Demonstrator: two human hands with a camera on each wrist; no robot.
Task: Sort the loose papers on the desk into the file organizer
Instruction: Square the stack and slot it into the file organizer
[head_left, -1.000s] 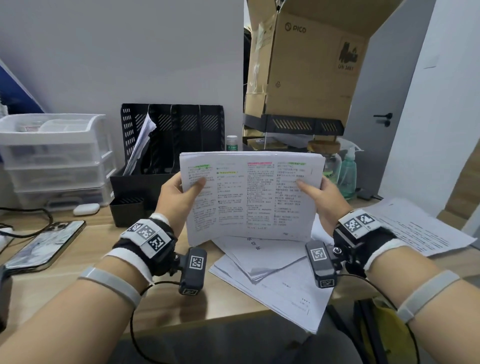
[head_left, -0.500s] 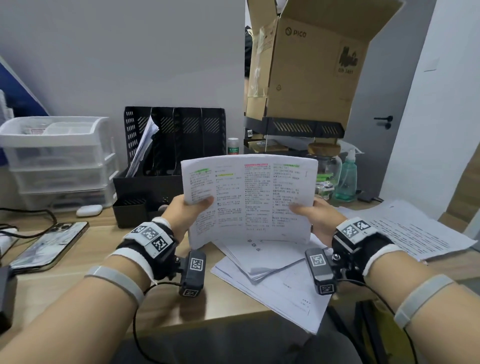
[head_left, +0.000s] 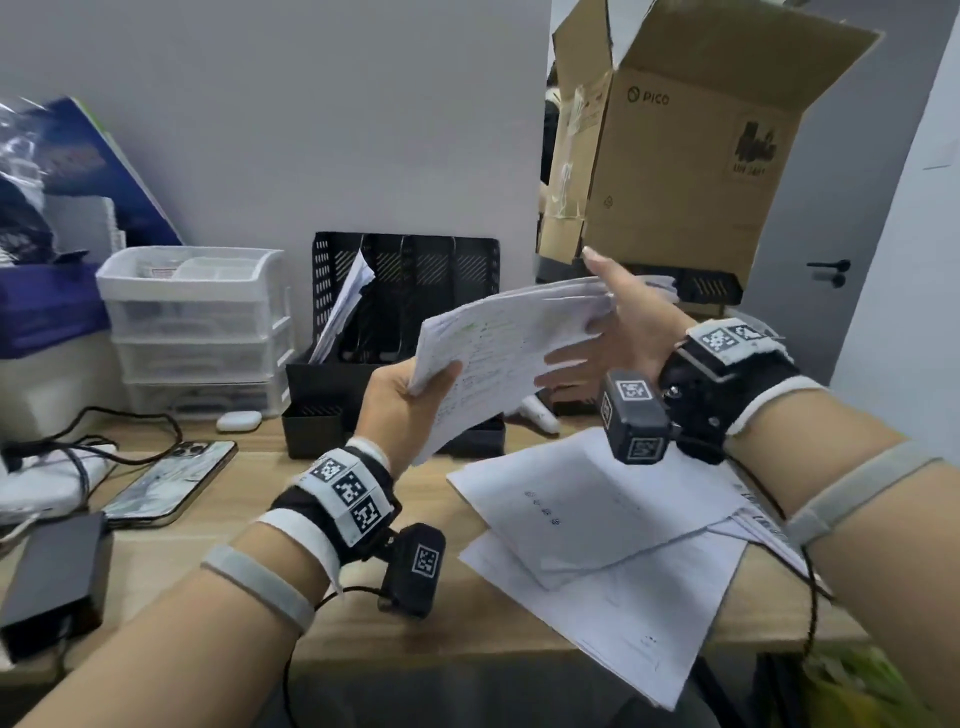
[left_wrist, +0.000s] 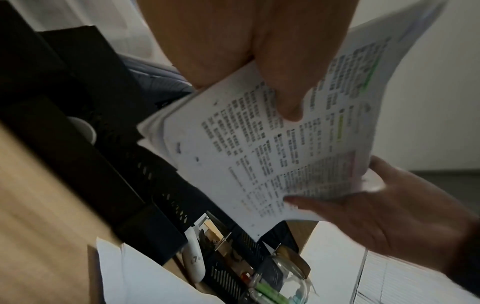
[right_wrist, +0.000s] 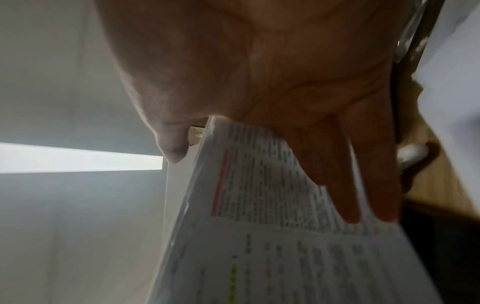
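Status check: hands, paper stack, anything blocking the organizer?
Left hand grips paper stack; right hand open, steadying it. File organizer unobstructed.

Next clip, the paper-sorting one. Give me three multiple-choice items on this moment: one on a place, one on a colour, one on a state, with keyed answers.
1. Where is the file organizer?
A. at the back of the desk against the wall
B. on the floor
C. inside the cardboard box

2. What colour is the file organizer?
A. white
B. black
C. blue

3. How does the left hand hold the paper stack?
A. flat underneath, fingers straight
B. not touching it
C. thumb on top, pinching a corner

Answers:
1 A, it stands on the desk by the grey wall.
2 B, its mesh walls are black.
3 C, the left wrist view shows the thumb pressed onto the printed page.
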